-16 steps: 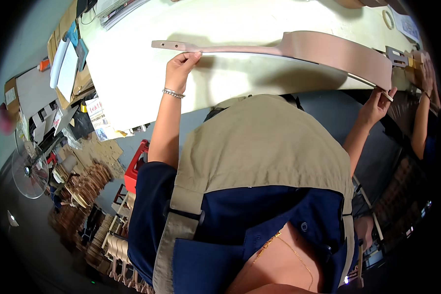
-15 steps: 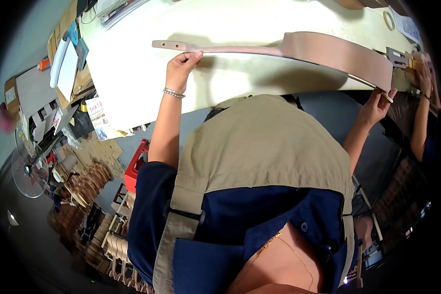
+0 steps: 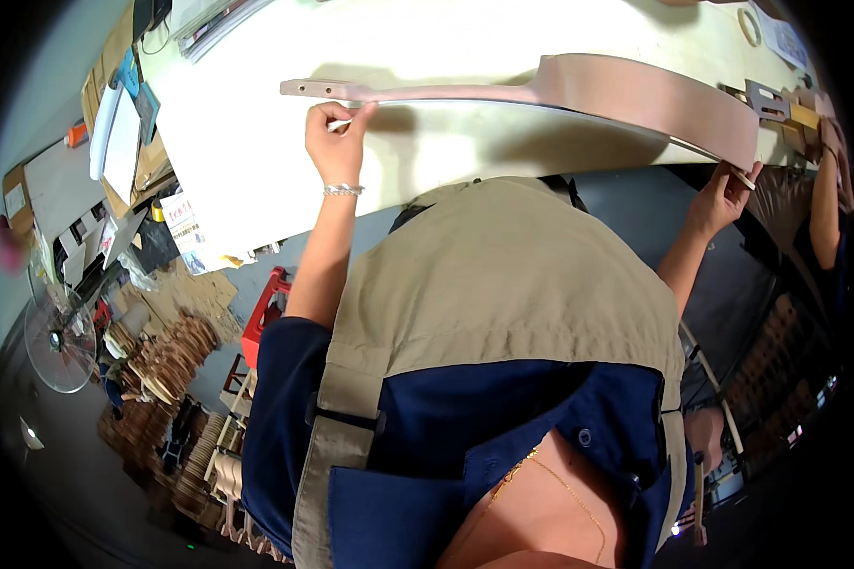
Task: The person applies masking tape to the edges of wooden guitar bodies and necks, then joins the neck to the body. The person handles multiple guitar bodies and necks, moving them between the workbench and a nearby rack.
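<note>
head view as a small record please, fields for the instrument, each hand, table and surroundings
instrument: unfinished wooden guitar shape, side toward the camera, headstock at picture left
left hand: fingers at the neck, near the headstock
right hand: at the body's right end, small pale piece at the fingers
table: pale, beneath the instrument
left side: fan
right edge: another person's arm

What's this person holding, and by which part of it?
An unfinished guitar-like instrument: left fingers at the neck near the headstock, right fingers at the body's tail end. Both also seem to hold small pale pieces.
</note>
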`<action>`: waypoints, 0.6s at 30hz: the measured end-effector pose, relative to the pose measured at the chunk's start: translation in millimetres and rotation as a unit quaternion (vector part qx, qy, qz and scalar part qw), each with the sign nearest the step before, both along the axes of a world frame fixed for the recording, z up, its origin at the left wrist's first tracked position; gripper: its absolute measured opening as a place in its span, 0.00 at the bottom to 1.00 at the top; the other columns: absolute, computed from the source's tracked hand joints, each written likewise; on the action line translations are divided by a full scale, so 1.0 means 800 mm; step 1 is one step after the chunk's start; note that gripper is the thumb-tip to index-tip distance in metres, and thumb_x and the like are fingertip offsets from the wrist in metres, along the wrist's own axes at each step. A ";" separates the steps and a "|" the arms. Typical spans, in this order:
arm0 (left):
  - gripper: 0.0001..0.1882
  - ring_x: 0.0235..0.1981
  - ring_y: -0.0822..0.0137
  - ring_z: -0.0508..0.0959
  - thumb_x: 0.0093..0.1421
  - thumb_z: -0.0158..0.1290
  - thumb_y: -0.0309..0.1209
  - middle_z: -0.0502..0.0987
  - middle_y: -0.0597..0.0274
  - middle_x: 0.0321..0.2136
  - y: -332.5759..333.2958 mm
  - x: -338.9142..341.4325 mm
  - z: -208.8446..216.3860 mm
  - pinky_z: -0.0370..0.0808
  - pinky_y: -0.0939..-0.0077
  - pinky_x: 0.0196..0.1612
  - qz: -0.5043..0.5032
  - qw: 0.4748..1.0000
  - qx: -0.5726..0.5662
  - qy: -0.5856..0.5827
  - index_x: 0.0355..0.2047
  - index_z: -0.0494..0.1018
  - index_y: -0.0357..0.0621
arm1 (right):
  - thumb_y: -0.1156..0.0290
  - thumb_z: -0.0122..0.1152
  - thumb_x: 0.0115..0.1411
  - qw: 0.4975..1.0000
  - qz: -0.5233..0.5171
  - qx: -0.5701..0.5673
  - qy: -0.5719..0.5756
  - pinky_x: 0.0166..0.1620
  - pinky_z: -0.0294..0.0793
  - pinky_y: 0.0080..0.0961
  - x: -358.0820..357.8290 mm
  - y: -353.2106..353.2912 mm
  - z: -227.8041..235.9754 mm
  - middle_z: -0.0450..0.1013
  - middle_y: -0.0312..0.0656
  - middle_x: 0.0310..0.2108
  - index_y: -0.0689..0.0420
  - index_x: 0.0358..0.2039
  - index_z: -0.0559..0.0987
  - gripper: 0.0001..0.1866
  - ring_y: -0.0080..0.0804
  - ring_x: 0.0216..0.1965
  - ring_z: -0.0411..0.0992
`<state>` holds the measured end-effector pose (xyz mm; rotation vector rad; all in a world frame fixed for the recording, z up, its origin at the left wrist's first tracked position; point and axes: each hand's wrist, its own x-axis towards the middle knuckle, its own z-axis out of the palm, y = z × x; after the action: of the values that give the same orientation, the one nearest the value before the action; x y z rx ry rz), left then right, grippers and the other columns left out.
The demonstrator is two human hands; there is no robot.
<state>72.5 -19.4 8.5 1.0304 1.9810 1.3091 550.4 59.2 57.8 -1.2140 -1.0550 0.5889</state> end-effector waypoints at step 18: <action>0.23 0.55 0.67 0.62 0.50 0.51 0.20 0.73 0.79 0.42 -0.019 0.034 -0.015 0.27 0.52 0.60 -0.124 0.838 0.058 0.529 0.45 0.75 0.62 | 0.93 0.52 0.51 0.999 -0.012 0.036 0.038 0.50 0.73 0.30 -0.005 0.011 -0.017 0.68 0.44 0.45 0.67 0.55 0.62 0.29 0.30 0.46 0.69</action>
<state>99.8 -34.7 -3.3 2.3388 2.3393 0.7302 546.7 68.2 44.0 -1.1313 -0.9877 0.5698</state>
